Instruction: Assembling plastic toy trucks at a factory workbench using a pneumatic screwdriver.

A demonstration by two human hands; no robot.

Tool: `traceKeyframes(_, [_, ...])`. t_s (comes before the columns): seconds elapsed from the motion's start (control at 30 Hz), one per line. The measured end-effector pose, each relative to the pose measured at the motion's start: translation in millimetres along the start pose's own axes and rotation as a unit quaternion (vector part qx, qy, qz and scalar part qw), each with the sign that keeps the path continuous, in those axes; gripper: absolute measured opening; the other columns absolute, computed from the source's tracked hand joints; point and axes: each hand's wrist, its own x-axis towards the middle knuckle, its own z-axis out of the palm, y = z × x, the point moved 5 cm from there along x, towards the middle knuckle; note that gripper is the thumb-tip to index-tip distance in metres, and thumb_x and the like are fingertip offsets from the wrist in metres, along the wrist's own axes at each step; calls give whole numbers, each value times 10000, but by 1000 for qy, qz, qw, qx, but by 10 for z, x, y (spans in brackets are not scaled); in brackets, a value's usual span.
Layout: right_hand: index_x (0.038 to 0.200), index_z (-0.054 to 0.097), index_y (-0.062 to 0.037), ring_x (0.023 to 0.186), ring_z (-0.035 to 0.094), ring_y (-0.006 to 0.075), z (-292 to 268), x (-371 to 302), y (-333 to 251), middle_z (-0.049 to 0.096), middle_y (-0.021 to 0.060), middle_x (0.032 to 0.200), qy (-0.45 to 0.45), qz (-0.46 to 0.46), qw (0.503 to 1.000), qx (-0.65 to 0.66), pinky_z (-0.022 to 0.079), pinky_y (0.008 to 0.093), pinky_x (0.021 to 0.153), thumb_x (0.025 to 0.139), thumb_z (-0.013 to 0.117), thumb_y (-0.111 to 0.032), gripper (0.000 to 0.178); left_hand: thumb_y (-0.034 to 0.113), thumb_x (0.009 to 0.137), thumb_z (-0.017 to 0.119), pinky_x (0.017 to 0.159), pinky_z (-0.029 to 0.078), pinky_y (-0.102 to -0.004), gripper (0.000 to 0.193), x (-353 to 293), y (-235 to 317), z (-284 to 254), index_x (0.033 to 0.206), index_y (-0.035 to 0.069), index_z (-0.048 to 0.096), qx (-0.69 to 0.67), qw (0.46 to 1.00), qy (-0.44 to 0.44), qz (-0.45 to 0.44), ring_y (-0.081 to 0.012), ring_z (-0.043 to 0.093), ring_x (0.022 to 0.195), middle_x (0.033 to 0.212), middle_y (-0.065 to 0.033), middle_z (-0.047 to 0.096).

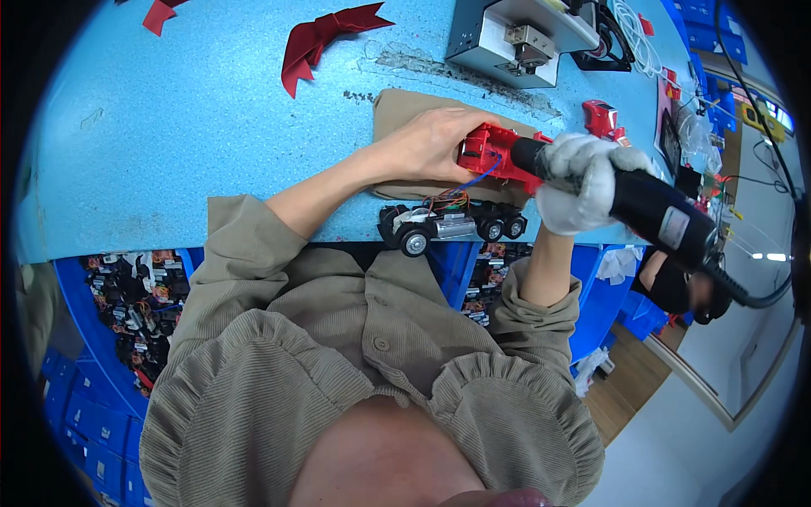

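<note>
My left hand (429, 145), bare, grips a red plastic toy truck cab (483, 150) on a folded brown cloth (395, 108). The cab lies with its hollow inside showing, and a blue wire runs from it down to a toy truck chassis (456, 225). That chassis has black wheels and a bundle of coloured wires, and stands at the table's near edge. In a white glove, my right hand (583, 184) is wrapped round a black corded power tool (667, 218), shaped like an electric screwdriver. The tool's front end points into the red cab; its tip is hidden.
Dark red cloth pieces (321, 42) lie at the back of the blue table (186, 127). A metal machine (515, 42) stands behind the cloth. Another red toy part (601, 118) sits to the right. Below the table are blue bins (106, 338) of parts. A person (680, 283) is at right.
</note>
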Motion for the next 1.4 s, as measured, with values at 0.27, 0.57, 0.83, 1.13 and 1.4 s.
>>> traceKeyframes(0.27, [902, 506, -35, 589, 546, 208, -779, 244, -781, 515, 81, 653, -82, 4, 997, -11, 477, 344, 591, 749, 550, 45, 178, 172, 618, 726, 849, 443, -371, 608, 67, 41, 50, 1158, 51, 474, 6, 1000, -17, 3, -322, 553, 949, 1001, -160, 567])
traceKeyframes(0.57, [1082, 556, -7, 836, 631, 242, -1478, -930, 455, 656, 133, 896, 64, 319, 766, -555, 477, 356, 732, 709, 703, -249, 468, 181, 601, 740, 853, 419, -385, 602, -1, 183, -92, 1130, 60, 481, 118, 989, 48, 81, -320, 513, 982, 1004, -146, 531])
traceKeyframes(0.83, [1116, 507, -8, 1017, 516, 265, -1453, -1491, 185, 528, 152, 1108, 92, 311, 911, -253, 411, 369, 889, 759, 656, -222, 442, 141, 591, 735, 863, 396, -387, 584, -119, 260, -59, 1109, 46, 481, 9, 999, 4, 50, -328, 486, 980, 1046, -146, 489])
traceKeyframes(1.13, [935, 395, -88, 991, 516, 279, 159, -2013, 76, 489, 131, 1070, 53, 102, 930, -349, 399, 372, 885, 571, 725, 60, 513, 66, 567, 712, 842, 411, -394, 606, -427, 1337, -1125, 1125, 45, 477, 298, 933, -161, 117, -306, 509, 969, 1063, -138, 510])
traceKeyframes(1.4, [811, 455, -97, 823, 568, 269, 1669, -1148, 198, 551, 94, 865, -166, -142, 971, -94, 447, 381, 664, 571, 673, -25, 332, 57, 613, 637, 787, 400, -314, 438, -937, 1767, -1762, 1036, 61, 520, 673, 704, -226, -27, -219, 496, 938, 952, -70, 522])
